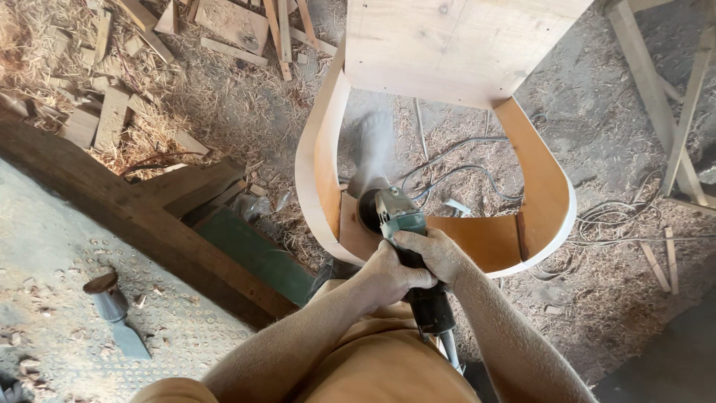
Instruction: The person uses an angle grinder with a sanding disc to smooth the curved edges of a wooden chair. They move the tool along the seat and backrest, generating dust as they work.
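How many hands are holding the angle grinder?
2. The left hand and the right hand both grip the angle grinder body, close together, before the curved wooden frame.

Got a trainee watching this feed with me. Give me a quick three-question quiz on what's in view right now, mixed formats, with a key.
1. True or false: only one hand grips the angle grinder.
2. Multiple choice: the grinder's disc meets the curved wooden frame at
A. its outer face
B. its inner corner on the left of the picture
C. the flat panel at the top
3. Short answer: what lies on the floor inside the frame?

Key
1. False: the left hand and the right hand are both wrapped round its body.
2. B
3. Wood shavings and loose cables.
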